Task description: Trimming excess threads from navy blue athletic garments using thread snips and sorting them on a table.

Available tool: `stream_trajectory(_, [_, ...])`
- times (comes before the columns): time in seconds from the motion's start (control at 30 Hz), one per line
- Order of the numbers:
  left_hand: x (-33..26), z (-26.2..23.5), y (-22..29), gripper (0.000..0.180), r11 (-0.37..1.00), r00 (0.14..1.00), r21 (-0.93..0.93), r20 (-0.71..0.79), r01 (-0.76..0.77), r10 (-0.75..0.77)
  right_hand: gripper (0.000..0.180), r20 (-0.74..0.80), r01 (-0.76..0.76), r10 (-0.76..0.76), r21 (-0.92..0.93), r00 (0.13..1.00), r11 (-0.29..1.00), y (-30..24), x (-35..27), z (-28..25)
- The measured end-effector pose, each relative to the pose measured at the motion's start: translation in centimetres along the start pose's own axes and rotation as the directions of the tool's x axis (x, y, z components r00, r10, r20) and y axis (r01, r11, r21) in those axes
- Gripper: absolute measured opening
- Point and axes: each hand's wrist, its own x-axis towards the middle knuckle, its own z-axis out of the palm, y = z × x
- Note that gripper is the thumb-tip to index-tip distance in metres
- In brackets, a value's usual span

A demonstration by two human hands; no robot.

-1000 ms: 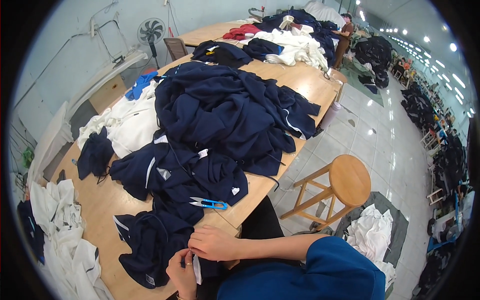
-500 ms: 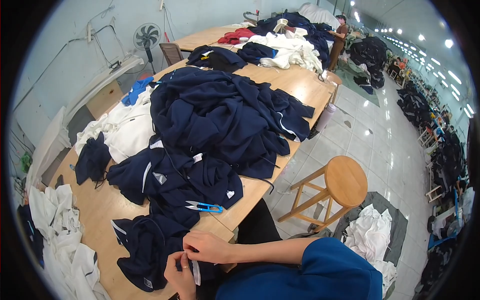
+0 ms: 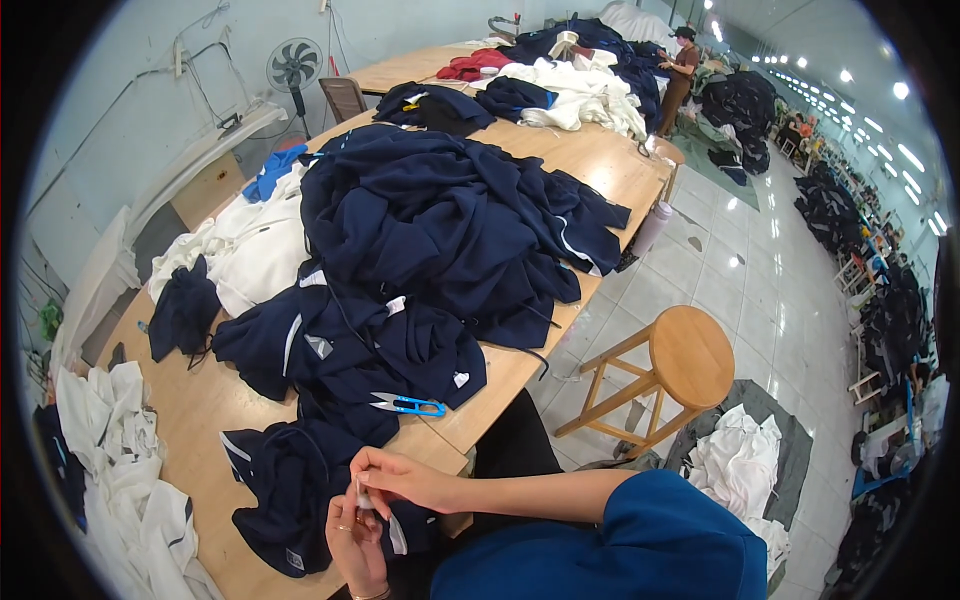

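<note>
Low in the view, my left hand (image 3: 352, 545) and my right hand (image 3: 398, 482) meet, fingertips pinched close together. Between them shows a small white piece (image 3: 365, 499), too small and partly covered to name. Just below, a white strip (image 3: 398, 536) runs along dark navy cloth by my lap. Beside my hands a navy garment (image 3: 285, 490) with white trim lies at the table edge. Blue-handled thread snips (image 3: 408, 404) rest on navy cloth just beyond my right hand, touched by neither hand.
A large heap of navy garments (image 3: 430, 225) covers the wooden table (image 3: 205, 450). White garments (image 3: 245, 255) lie to its left, more white cloth (image 3: 120, 450) at the left edge. A round wooden stool (image 3: 690, 357) stands at right. A person (image 3: 683, 75) stands by the far table.
Both hands have risen slightly and shifted a little left, the right fingers now higher. The white strip has dropped away from the fingertips and lies lower. The snips and garments have stayed put.
</note>
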Motion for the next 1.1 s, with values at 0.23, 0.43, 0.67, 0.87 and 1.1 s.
stream_trajectory(0.23, [0.0,0.1,-0.1,0.014,0.994,0.993,-0.100,-0.115,-0.037,0.025,0.009,0.033,0.127,-0.123,-0.263,0.992,0.956,0.3,0.4,-0.2])
stream_trajectory(0.43, [0.7,-4.1,0.5,0.014,0.968,0.985,-0.229,-0.159,-0.098,0.062,0.010,-0.082,0.109,-0.133,-0.243,0.988,0.964,-1.2,0.2,-2.0])
stream_trajectory(0.67, [1.1,-10.2,0.4,0.023,0.852,0.966,-0.458,-0.165,-0.254,0.199,0.011,-0.219,0.169,-0.191,-0.116,0.957,0.979,-4.0,0.1,-3.5])
stream_trajectory(0.87, [-0.3,-19.8,2.1,0.028,0.776,0.962,-0.569,-0.149,-0.272,0.227,0.009,-0.456,0.217,-0.179,0.031,0.872,0.976,-7.2,-1.7,-5.9])
stream_trajectory(1.1, [-0.3,-28.0,6.2,0.023,0.781,0.900,-0.460,-0.315,-0.423,0.302,0.005,-0.601,0.383,-0.316,-0.018,0.734,0.924,-10.5,-3.7,-8.6])
